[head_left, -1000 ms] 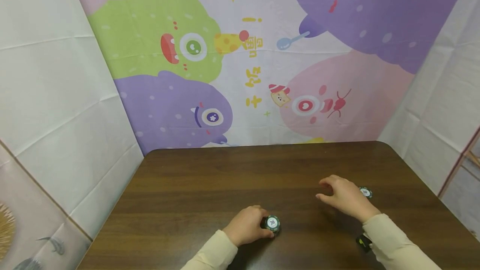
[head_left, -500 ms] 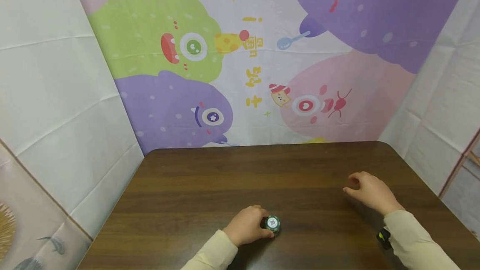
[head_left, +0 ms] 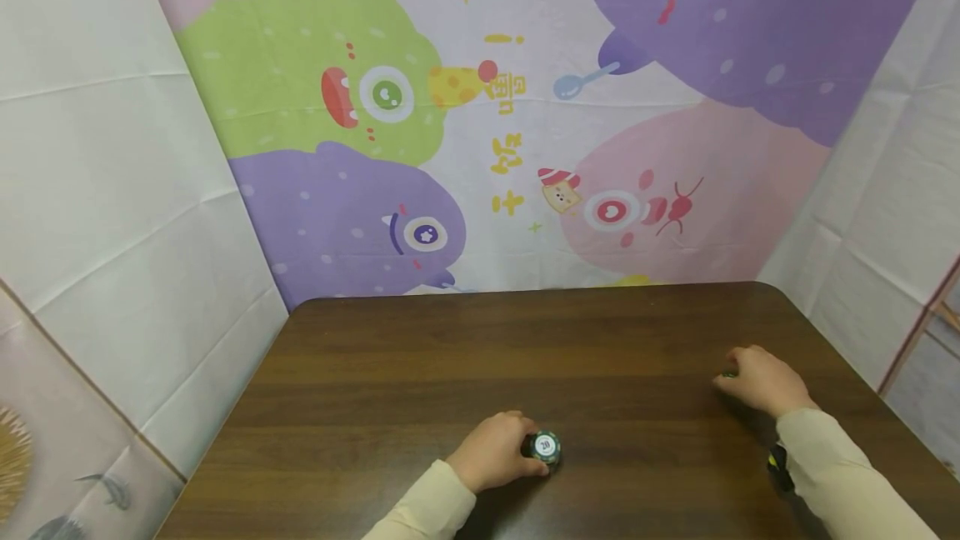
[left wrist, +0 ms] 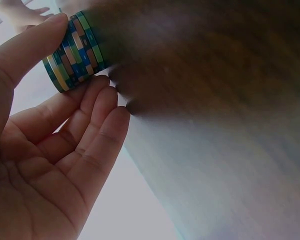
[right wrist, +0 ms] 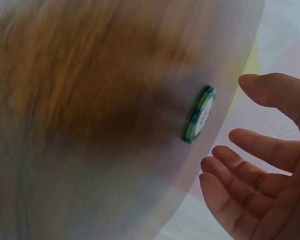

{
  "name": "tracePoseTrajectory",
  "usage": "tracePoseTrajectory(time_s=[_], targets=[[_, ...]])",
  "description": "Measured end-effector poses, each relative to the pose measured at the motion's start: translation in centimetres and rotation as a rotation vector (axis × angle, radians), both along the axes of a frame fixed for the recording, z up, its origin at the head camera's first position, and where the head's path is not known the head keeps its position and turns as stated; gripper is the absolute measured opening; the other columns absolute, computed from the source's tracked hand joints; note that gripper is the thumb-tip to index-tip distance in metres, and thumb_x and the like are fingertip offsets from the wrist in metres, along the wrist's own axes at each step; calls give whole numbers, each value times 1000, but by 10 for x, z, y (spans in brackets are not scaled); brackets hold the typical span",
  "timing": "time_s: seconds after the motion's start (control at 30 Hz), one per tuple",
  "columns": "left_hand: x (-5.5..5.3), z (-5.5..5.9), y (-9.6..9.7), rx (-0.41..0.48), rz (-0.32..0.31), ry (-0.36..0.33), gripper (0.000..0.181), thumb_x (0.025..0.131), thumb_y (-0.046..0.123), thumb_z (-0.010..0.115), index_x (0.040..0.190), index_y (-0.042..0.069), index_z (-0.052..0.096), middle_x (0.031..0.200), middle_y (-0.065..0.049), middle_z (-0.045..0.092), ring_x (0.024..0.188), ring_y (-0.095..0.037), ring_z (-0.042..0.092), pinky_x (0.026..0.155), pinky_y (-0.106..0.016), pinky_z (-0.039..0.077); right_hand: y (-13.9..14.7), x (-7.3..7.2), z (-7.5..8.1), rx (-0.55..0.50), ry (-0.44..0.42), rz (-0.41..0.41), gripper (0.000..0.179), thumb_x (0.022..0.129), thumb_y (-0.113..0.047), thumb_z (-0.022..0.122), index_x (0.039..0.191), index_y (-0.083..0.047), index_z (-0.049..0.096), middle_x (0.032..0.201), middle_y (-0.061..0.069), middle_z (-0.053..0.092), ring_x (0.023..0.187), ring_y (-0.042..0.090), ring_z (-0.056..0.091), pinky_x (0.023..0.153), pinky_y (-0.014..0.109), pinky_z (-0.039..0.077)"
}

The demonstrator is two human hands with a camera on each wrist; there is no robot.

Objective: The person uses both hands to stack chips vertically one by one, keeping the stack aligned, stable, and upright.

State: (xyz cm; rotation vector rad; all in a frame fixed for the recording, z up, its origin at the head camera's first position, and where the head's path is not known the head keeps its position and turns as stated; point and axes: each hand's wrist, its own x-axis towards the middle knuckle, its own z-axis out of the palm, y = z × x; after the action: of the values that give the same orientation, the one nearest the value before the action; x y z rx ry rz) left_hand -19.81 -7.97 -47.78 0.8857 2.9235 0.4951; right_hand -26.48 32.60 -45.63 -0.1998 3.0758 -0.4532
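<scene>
A stack of several green, blue and tan poker chips (left wrist: 72,52) stands on the brown table (head_left: 420,357); its top chip (head_left: 546,447) reads 20. My left hand (head_left: 491,452) grips this stack between thumb and fingers. At the table's right side, my right hand (head_left: 768,382) hovers with fingers spread around a single green and white poker chip (right wrist: 200,115). In the right wrist view a gap separates the thumb and fingers from that chip. From the head, the hand hides most of it.
A cloth backdrop (head_left: 517,257) with cartoon monsters hangs behind the table's far edge. White sheets (head_left: 127,148) flank both sides. A black device (head_left: 780,467) sits under the right wrist.
My right hand has moved rightward across the table to the single poker chip, which it now largely covers in the head view. The left hand and the stack stay in place.
</scene>
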Motion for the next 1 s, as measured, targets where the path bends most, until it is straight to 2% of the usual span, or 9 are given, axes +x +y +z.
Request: tracePoseTrajectory(time_s=[0.17,0.27,0.5,0.63,0.73,0.87,1.0], targets=[[0,0,0,-3,0,-1,42,74,37,84,105,11,73,96,5,71,84,-4,61,76,-20,50,5,-3,0,37,-55,-16,55,84,-33,70,113,12,59,110,35,60,97,50,59,71,56,50],[0,0,0,-6,-2,0,42,74,37,84,105,11,73,96,4,71,84,-4,61,76,-20,50,8,-5,-1,53,-82,-20,51,83,-35,70,107,10,61,105,32,61,92,46,61,68,54,50],[0,2,0,-6,-1,-6,42,74,37,84,105,10,73,96,4,72,83,-4,61,75,-20,50,13,-10,-10,48,-112,-19,48,84,-33,69,106,10,62,102,30,63,83,33,60,66,50,49],[1,2,-1,-4,4,-14,43,74,36,83,106,10,73,99,3,72,87,-6,63,78,-21,51,12,-9,-11,29,-108,-20,35,84,-29,67,92,5,63,87,19,63,74,26,54,63,44,46],[1,2,-1,-4,5,-10,44,74,37,83,108,10,73,101,3,73,90,-8,64,79,-22,51,8,-7,-10,5,-106,-29,24,84,-25,66,77,-3,58,73,7,54,67,21,47,58,37,40],[2,2,-1,4,-4,9,44,73,36,84,107,11,73,99,3,72,88,-6,64,78,-22,51,5,-4,-11,-22,-107,-42,26,84,-22,66,67,-11,49,66,0,43,62,17,41,54,31,32],[1,2,-1,7,-11,23,43,73,36,84,106,11,74,97,4,72,86,-6,63,77,-21,50,5,-3,-11,-28,-106,-46,29,84,-22,67,66,-12,47,65,-1,41,61,16,40,54,31,30]])
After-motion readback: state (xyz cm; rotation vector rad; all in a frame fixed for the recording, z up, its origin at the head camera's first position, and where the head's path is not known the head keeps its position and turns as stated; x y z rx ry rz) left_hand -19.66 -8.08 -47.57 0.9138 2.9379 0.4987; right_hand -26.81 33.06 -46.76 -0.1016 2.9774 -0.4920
